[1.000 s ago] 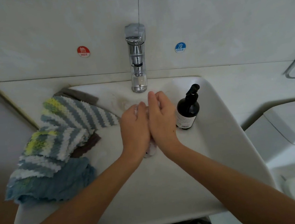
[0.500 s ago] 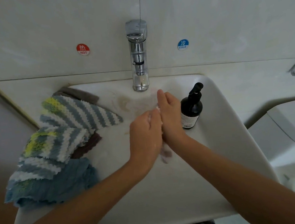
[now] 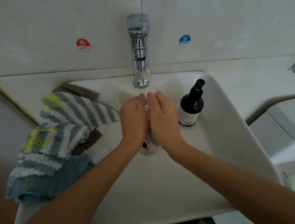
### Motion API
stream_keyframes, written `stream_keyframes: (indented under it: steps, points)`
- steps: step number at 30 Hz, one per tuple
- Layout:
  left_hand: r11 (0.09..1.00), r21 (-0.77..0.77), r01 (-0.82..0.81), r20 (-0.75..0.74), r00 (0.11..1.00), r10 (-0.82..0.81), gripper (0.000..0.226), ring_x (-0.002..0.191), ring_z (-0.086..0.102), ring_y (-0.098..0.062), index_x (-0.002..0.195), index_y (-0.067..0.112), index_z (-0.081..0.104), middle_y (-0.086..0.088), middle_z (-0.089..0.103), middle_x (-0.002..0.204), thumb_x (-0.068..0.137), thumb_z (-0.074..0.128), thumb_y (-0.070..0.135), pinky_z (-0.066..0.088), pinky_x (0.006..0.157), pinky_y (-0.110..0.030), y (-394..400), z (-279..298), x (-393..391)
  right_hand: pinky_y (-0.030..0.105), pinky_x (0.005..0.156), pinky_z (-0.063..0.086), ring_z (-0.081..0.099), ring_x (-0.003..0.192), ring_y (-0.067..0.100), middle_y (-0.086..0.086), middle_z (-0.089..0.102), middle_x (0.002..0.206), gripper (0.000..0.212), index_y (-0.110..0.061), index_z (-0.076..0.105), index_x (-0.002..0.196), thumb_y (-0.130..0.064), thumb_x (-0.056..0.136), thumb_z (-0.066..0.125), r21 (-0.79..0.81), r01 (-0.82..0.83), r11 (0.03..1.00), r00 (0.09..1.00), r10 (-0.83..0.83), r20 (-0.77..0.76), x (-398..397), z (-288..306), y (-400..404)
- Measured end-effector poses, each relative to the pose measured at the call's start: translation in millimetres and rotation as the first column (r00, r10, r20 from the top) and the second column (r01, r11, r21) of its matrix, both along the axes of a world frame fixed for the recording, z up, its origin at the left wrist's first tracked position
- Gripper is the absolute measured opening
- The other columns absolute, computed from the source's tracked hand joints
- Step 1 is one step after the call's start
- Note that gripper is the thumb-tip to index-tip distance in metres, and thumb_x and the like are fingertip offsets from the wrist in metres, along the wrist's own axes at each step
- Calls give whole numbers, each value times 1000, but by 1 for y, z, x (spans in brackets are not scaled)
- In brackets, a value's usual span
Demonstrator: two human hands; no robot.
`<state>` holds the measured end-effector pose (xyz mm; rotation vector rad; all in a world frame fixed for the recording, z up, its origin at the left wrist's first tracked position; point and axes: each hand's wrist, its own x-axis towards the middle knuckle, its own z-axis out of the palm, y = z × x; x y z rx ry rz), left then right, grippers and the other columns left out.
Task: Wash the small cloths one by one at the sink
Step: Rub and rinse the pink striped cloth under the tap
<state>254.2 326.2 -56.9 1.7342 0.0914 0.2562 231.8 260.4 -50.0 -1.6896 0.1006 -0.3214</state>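
1. Hands pressed together over the sink [image 3: 234,140] below the tap [image 3: 140,59] — left hand [image 3: 135,120] and right hand [image 3: 163,119], fingers fairly straight, sandwich a pale cloth [image 3: 150,145] (only its lower end shows).
2. Washing looks early, I judge: the pile [image 3: 56,137] on the left rim waits — striped, brown and blue cloths.

dark pump bottle [image 3: 191,106]; hot sticker [image 3: 83,44], cold sticker [image 3: 184,40]

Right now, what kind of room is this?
Probably a bathroom: a white sink with a shiny tap, hot and cold stickers on the wall, and a soap bottle.
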Motion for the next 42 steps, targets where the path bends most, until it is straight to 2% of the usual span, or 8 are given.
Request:
stream_keyframes:
  steps: [5,10,15,22,27,31,37,42]
  points:
    - [992,73,105,76,991,-110,44,58,60,-28,63,9,50,-17,58,61,101,43,30,50,56,-40,-11,4,-41,33,56,29,30,53,8,-15,32,49,44,-21,33,61,-17,102,47,87,40,995,997,-34,-64,29,1,-17]
    - [999,45,18,54,998,-21,43,58,57,-23,63,14,52,-11,56,60,103,42,27,47,58,-37,-5,5,-4,20,54,34,36,53,2,-13,40,54,39,-20,40,64,-16,103,45,-6,32,999,999,-32,13,-4,1,-4]
    - [990,114,87,107,989,-100,43,58,59,-24,68,8,54,-10,58,60,102,39,29,50,56,-36,-11,3,-39,32,56,31,32,54,7,-14,35,51,42,-20,35,62,-15,102,46,67,47,997,998,-44,-52,26,7,-15]
    - [985,169,20,74,997,-33,45,51,52,-12,64,10,52,-5,54,57,103,39,29,42,51,-31,2,-3,-12,15,52,32,37,50,0,-16,41,48,39,-19,40,64,-17,103,46,-39,-53,998,998,53,-18,-2,2,-4]
    - [989,121,81,93,991,-93,43,56,57,-19,70,3,56,-13,58,62,102,42,26,48,54,-29,-13,-1,-35,33,56,29,29,55,8,-11,31,53,42,-20,32,63,-16,102,46,103,83,991,995,-76,-67,19,3,-16]
    - [991,99,89,76,992,-96,44,62,56,-31,71,0,55,-19,57,65,103,42,28,47,56,-38,1,0,-8,23,54,33,37,51,2,-16,40,49,39,-20,40,64,-23,102,49,34,-17,999,999,18,-37,-10,2,-5]
    - [870,373,323,40,931,-363,42,49,36,-4,59,15,44,1,41,54,96,57,30,31,51,-22,41,17,9,28,58,38,40,51,9,-15,44,46,38,-19,46,62,-25,97,60,-96,-135,986,986,124,-111,12,21,-39]
    - [791,425,441,-12,876,-482,33,55,44,-9,71,-6,59,-19,53,62,88,67,22,36,52,-25,59,27,13,25,47,26,33,46,19,6,42,52,50,-3,66,69,-47,92,61,-305,-478,823,868,392,-303,8,28,-52]
